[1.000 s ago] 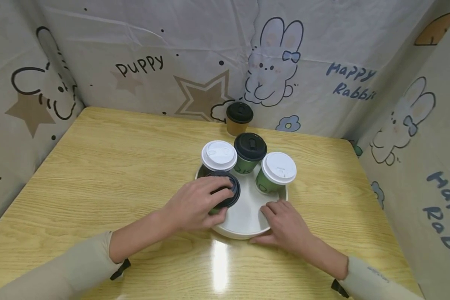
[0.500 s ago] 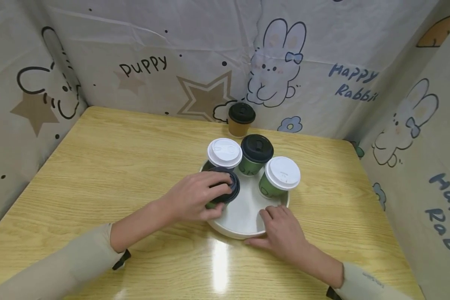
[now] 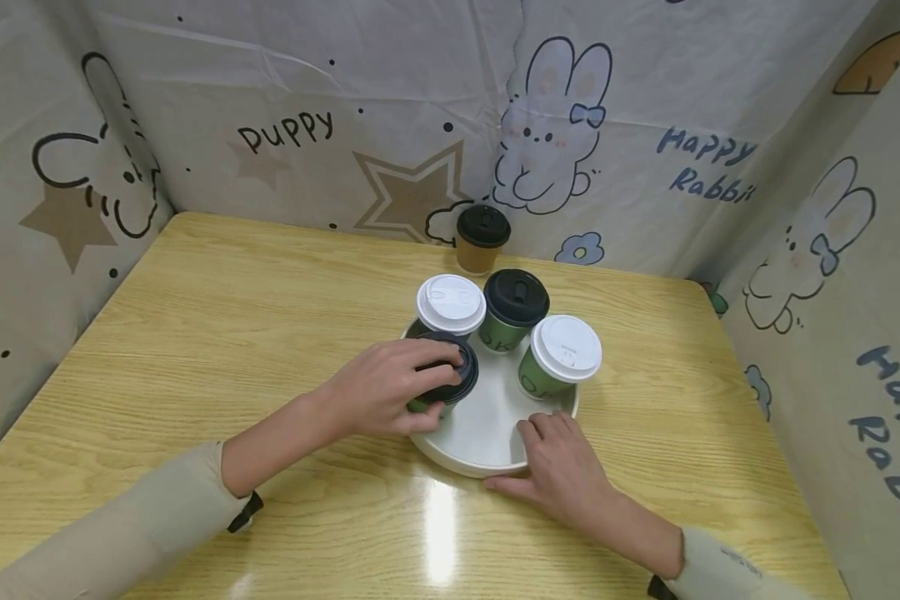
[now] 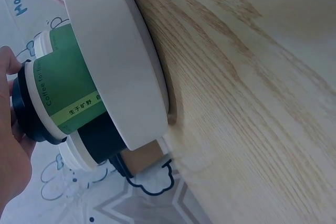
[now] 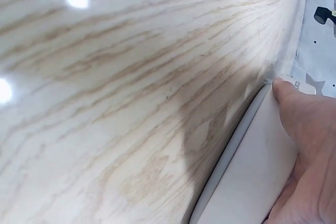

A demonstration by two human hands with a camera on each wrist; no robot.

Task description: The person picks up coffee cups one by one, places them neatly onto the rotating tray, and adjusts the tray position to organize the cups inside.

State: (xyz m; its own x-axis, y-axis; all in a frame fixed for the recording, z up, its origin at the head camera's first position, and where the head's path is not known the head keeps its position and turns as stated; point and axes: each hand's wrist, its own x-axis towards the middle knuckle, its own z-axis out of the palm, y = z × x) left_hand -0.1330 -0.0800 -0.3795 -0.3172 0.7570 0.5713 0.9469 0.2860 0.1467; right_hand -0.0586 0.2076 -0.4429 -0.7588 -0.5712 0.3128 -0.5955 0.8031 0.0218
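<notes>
My left hand (image 3: 390,387) grips the black lid of a green paper coffee cup (image 4: 65,87) from above, fingers over the top and thumb at the near side. That cup stands upright at the left of a round white tray (image 3: 483,437). On the tray's near right rim, my right hand (image 3: 566,462) holds the edge, fingers inside and thumb along the outer wall, as the right wrist view also shows. Behind the gripped cup is a dark cup with a white lid (image 3: 452,304). A green cup with a black lid (image 3: 516,300) and a white-lidded green cup (image 3: 566,354) share the tray.
A brown cup with a black lid (image 3: 483,237) stands behind the tray near the back edge of the wooden table (image 3: 270,292). Cloth printed with rabbits and stars (image 3: 412,108) hangs at the back and sides.
The tray with its cups has turned slightly clockwise, the back cups shifting right. My left hand has moved a little away from me with the gripped cup; my right hand has slid slightly left.
</notes>
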